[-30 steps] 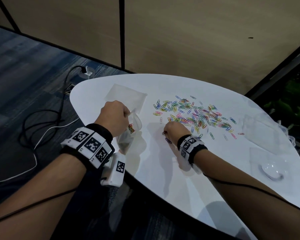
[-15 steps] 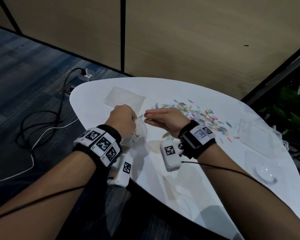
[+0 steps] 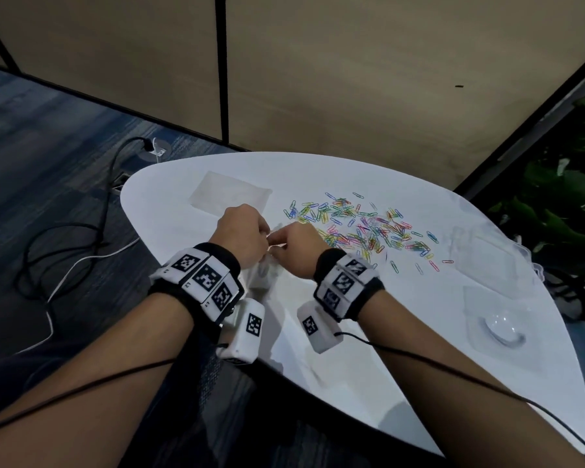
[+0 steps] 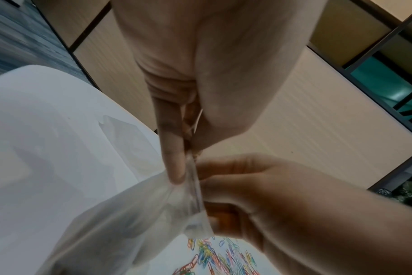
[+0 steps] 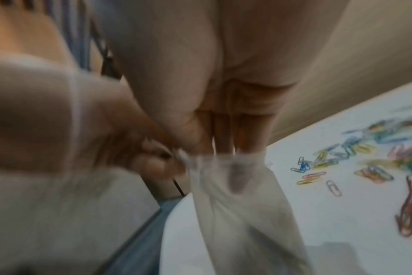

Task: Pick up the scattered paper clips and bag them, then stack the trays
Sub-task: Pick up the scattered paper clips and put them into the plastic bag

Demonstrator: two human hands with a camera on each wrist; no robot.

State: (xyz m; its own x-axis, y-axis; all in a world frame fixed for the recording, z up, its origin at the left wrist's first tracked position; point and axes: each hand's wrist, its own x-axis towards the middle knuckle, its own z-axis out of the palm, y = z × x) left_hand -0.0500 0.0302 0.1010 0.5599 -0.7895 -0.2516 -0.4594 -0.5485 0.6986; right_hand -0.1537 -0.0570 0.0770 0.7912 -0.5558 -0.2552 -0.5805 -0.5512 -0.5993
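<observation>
Many coloured paper clips point(image 3: 362, 228) lie scattered across the middle of the white table point(image 3: 402, 366). My left hand point(image 3: 250, 236) pinches the top edge of a small clear plastic bag point(image 3: 262, 276) just above the table's near left edge. My right hand point(image 3: 286, 246) meets it there. In the right wrist view its fingertips point(image 5: 238, 167) show through the plastic inside the mouth of the bag point(image 5: 242, 214). In the left wrist view the left hand's fingers point(image 4: 175, 167) clamp the zip strip of the bag point(image 4: 129, 214). Clips inside the bag are not visible.
A second flat clear bag point(image 3: 230, 194) lies at the table's far left. Two clear plastic trays point(image 3: 483, 261) point(image 3: 500, 325) sit near the right edge. Cables point(image 3: 81, 251) trail on the carpet to the left. A plant point(image 3: 561, 204) stands right of the table.
My right hand left the clip pile, crossed to the left and now has its fingertips in the bag's mouth. The left hand kept holding the bag.
</observation>
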